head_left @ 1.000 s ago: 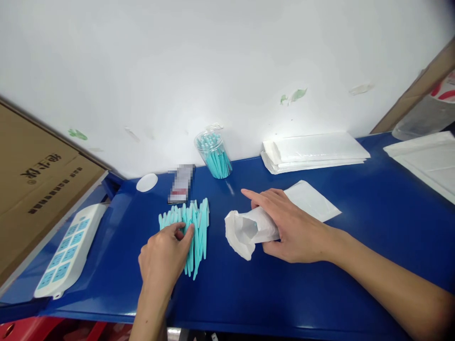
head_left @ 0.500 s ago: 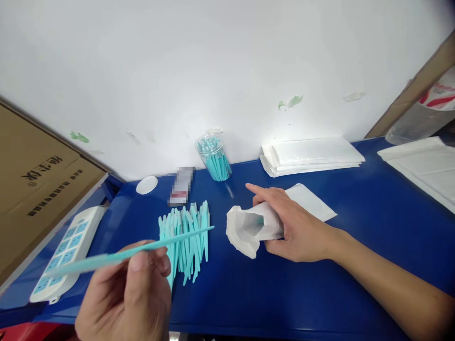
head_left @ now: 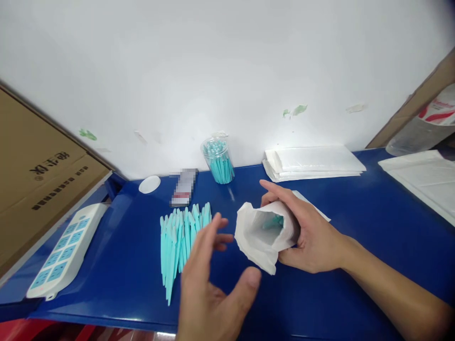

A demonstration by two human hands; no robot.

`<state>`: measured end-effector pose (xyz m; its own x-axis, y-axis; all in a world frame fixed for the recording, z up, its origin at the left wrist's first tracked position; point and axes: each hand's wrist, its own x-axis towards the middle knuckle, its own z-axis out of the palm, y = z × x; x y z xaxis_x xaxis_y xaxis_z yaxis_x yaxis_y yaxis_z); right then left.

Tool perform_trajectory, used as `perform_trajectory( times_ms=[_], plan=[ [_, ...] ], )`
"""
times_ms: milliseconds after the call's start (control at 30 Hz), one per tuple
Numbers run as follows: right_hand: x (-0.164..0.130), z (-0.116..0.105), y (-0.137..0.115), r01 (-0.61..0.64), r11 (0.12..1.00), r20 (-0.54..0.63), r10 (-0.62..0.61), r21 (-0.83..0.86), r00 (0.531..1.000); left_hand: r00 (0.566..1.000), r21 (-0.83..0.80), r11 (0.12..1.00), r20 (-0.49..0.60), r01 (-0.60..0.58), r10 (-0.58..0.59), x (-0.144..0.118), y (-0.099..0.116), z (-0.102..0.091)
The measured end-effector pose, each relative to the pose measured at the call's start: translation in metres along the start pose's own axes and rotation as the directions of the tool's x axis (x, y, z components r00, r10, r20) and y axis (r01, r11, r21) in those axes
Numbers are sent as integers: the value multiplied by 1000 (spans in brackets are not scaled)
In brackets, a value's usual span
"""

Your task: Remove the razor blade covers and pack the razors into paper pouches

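My right hand point(head_left: 313, 232) is wrapped round a white padded envelope point(head_left: 254, 232), whose mouth gapes toward the left. Inside it the ends of some teal sticks show; how many is hidden. My left hand point(head_left: 216, 289) hovers just left of the mouth, thumb and fingers apart, nothing in it. Behind that hand lies a pile of slim teal sticks point(head_left: 174, 246) with tapered handles, looking like capped eyebrow razors. More of them stand in a clear round tub point(head_left: 221, 163) by the wall.
A stack of white padded envelopes point(head_left: 316, 161) lies against the wall, with another white envelope point(head_left: 423, 180) at far right. On the left are a white power strip point(head_left: 67, 251), a cardboard box point(head_left: 46, 166), a round white lid point(head_left: 150, 184) and a blurred-out flat item point(head_left: 184, 188). A plastic bottle point(head_left: 423, 123) stands right.
The eyebrow razor held in my left hand is gone from it. That hand has moved right and opened beside the envelope's mouth. My right hand has shifted slightly right with the envelope.
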<state>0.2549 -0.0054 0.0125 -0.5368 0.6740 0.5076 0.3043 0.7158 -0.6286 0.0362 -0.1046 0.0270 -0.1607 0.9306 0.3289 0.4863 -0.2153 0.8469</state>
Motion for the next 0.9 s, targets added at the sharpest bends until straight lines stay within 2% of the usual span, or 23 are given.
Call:
perform_trajectory(
  times_ms=[67,100,200,267,400,500,567,667,767,833,900],
  plan=[
    [2,3,-5,-6,997,60,11,-82,998,965,-73,979,196,193,-176,1,-3,8],
    [2,5,-7,-15,991,103,29,-135,994,942,-102,960,244,261,-231,3,-5,13],
    [-4,18,-9,-22,948,215,95,-318,972,914,-163,918,257,362,-314,10,-16,20],
    [-11,30,-5,-3,900,259,128,-435,957,899,-200,893,267,403,-347,13,-27,21],
    [-26,50,5,56,807,318,167,-588,933,843,-248,818,309,519,-441,16,-45,23],
    [-35,48,10,90,759,303,146,-645,942,847,-205,832,269,515,-458,21,-42,25],
    [-43,32,11,50,718,210,136,-694,968,875,-186,867,257,462,-411,27,-30,25],
    [-48,-11,11,-67,666,-5,95,-743,995,916,-247,903,287,353,-280,38,-4,26],
    [-34,-61,25,-224,579,-228,67,-784,971,944,-293,923,285,250,-165,45,14,31],
    [-15,-86,50,-312,508,-285,133,-803,949,947,-236,950,293,206,-132,44,16,37],
    [3,-99,82,-372,441,-259,297,-817,919,933,-149,971,337,185,-126,40,11,43]
  ],
)
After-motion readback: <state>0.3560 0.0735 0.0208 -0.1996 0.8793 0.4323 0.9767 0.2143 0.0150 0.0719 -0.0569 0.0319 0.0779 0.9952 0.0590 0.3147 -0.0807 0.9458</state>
